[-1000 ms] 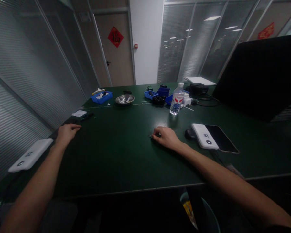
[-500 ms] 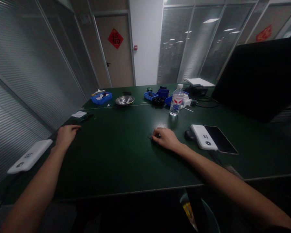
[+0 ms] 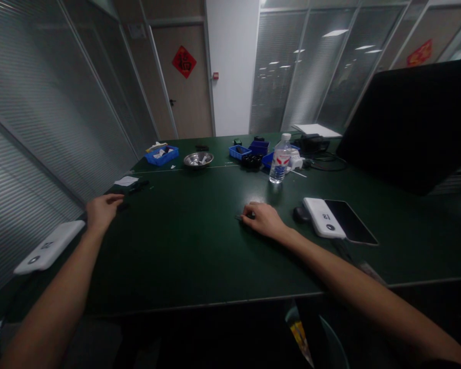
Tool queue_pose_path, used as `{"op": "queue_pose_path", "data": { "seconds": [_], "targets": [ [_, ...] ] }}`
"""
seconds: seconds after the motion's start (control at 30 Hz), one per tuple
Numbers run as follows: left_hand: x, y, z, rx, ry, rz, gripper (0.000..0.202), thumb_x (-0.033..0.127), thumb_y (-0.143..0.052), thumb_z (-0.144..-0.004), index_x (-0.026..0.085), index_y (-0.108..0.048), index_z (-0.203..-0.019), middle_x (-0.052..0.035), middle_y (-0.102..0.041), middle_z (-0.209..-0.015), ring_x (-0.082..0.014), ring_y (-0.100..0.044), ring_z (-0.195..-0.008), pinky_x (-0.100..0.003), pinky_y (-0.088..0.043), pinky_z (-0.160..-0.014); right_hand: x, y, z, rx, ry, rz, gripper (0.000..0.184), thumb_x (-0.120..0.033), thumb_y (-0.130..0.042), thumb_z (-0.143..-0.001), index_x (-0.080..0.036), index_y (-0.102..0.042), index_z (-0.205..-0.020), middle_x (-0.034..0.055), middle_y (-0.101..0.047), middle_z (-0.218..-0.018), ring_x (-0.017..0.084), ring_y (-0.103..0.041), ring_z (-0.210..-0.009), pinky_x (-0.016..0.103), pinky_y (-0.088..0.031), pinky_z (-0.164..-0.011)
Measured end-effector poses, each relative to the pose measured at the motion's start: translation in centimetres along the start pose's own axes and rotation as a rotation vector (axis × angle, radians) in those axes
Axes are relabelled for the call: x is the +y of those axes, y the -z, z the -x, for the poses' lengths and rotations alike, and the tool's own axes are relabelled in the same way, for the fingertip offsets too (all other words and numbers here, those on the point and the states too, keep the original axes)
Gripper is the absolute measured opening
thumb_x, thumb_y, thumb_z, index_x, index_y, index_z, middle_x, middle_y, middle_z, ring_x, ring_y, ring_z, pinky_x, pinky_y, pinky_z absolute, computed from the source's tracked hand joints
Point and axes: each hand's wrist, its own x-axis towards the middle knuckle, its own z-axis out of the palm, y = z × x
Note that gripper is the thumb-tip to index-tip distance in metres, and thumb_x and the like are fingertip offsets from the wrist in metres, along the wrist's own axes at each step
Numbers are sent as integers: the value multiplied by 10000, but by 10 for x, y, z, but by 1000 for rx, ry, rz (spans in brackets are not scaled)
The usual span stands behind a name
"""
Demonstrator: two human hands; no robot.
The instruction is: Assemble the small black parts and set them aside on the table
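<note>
At the left of the head view my left hand [image 3: 102, 211] is just above the tabletop, its thumb and fingers parted with nothing between them. A small dark object [image 3: 123, 207] lies on the table right by its fingertips; its kind does not show. My right hand [image 3: 264, 219] rests on the green table [image 3: 176, 246] near the middle, fingers curled in. From its fingertips pokes a thin, greyish tip [image 3: 238, 217] of something small, the rest covered by the hand. A black computer mouse [image 3: 300, 214] lies to the right of that hand.
A water bottle [image 3: 280, 160] stands beyond my right hand. Farther back are a metal bowl [image 3: 198, 160], a blue tray [image 3: 162, 155] and more blue bins. White power banks [image 3: 323, 218] lie at both sides, a dark tablet [image 3: 349, 220] beside one. A black monitor [image 3: 411, 123] fills the right.
My left hand has drawn slightly back to the left and its fingers have parted. The small dark object now shows beside them. My right hand has stayed in place.
</note>
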Motion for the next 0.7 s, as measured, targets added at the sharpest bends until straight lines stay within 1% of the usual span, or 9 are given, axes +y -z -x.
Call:
{"op": "queue_pose_path", "data": {
  "seconds": [0.07, 0.13, 0.33, 0.53, 0.63, 0.7],
  "targets": [
    [-3, -1, -3, -23, 58, 28, 313, 324, -685, -900, 174, -755, -1165, -73, -764, -1137, -229, -687, -969, -344, -519, -923, -1, 1, 0, -7, -2, -4, 173, -360, -615, -963, -215, -710, -961, 39, -689, -978, 159, -612, -814, 243, -379, -642],
    [-6, -1, -5, -44, 100, 51, 321, 308, -708, -882, 171, -751, -1170, -73, -757, -1159, -230, -683, -983, -345, -517, -917, -1, 1, 0, -15, -4, -5, 178, -367, -616, -965, -216, -710, -962, 42, -689, -986, 162, -615, -817, 245, -385, -642],
    [-8, -1, -7, -108, 155, 85, 360, 278, -720, -875, 168, -729, -1217, -78, -750, -1184, -239, -687, -984, -354, -525, -895, 0, -1, 0, -10, -8, 9, 161, -355, -627, -961, -217, -709, -966, 40, -694, -990, 161, -623, -822, 248, -381, -650],
    [-5, -3, -9, -181, 119, 101, 382, 204, -691, -898, 118, -684, -1270, -114, -741, -1212, -214, -693, -1065, -303, -526, -924, -1, 0, 0, -9, -5, -2, 166, -357, -623, -960, -214, -707, -966, 40, -692, -981, 161, -622, -827, 246, -380, -655],
    [-9, -6, -11, -203, 80, 77, 382, 185, -665, -910, 88, -666, -1279, -143, -735, -1217, -221, -694, -1083, -319, -524, -944, -2, 2, 0, -17, -9, -5, 169, -355, -621, -961, -211, -708, -972, 41, -691, -980, 162, -623, -827, 246, -382, -655],
    [-13, -7, -12, -228, 18, 54, 392, 185, -638, -923, 62, -644, -1295, -167, -730, -1216, -232, -694, -1083, -341, -524, -947, -4, 3, 1, -22, -9, -7, 169, -351, -617, -965, -210, -708, -976, 44, -690, -986, 161, -622, -825, 246, -385, -655]
  ]
}}
